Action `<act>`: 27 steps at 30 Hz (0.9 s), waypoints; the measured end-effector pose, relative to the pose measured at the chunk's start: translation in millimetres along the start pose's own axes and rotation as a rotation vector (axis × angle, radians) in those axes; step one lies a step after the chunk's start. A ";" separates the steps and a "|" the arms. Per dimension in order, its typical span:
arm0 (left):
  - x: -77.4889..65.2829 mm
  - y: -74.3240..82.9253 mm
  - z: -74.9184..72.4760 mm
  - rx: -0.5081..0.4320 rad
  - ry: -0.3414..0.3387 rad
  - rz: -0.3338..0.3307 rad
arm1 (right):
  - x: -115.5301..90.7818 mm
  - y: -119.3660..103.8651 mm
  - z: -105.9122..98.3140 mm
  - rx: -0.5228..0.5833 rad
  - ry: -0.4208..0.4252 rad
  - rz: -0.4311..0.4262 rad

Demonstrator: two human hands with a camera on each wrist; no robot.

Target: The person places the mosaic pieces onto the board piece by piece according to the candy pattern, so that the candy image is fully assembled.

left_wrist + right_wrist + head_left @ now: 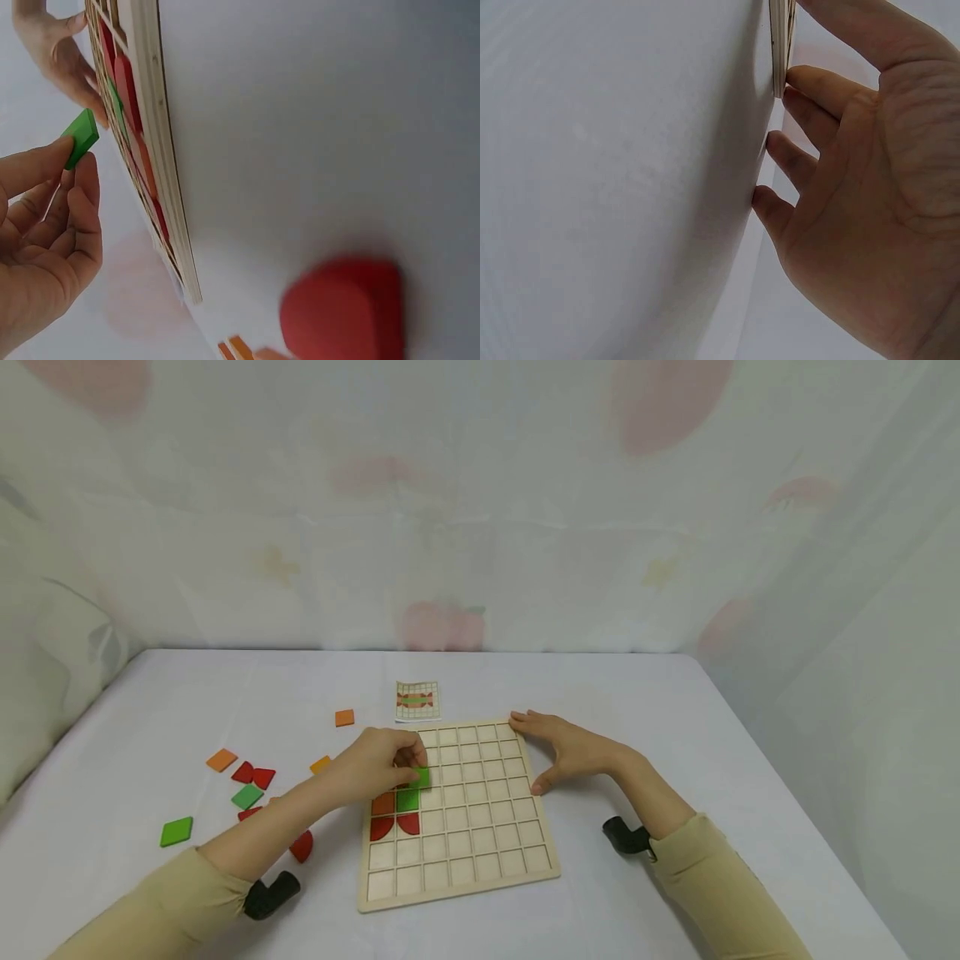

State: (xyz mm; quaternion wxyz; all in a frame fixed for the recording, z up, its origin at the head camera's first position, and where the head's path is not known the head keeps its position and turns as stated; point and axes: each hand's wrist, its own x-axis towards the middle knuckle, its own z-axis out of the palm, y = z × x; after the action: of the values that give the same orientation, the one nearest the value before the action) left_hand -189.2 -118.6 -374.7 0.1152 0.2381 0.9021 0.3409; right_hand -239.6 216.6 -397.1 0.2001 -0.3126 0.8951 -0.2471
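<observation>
A wooden grid board lies on the table. Between thumb and fingers my left hand pinches a green square tile, held over the board's left part. On the board, an orange tile, a green tile and two red rounded tiles sit in cells near the left edge; my left hand hides some cells behind them. My right hand rests at the board's right edge with fingers spread, the fingertips touching its far corner.
Loose tiles lie on the white table left of the board, among them a green tile, an orange tile and a red tile. Behind the board is a small pattern card, with another orange tile to its left.
</observation>
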 end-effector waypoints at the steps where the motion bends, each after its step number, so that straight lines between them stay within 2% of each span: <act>1: 1.8 1.0 2.4 -0.006 -0.003 0.007 | 0.0 -0.2 -0.1 0.000 0.000 -0.002; 8: 5.4 2.0 15.5 -0.002 -0.065 0.046 | 0.7 -0.2 0.2 -0.004 -0.006 0.018; 27: 4.5 -3.5 21.4 -0.002 -0.062 0.065 | -0.9 -2.4 -0.9 0.002 -0.004 0.007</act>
State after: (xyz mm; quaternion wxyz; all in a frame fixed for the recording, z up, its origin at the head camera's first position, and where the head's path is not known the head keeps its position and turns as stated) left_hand -186.4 -106.7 -393.1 0.1321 0.2777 0.8895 0.3379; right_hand -238.2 215.9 -394.8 0.2029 -0.3096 0.8957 -0.2465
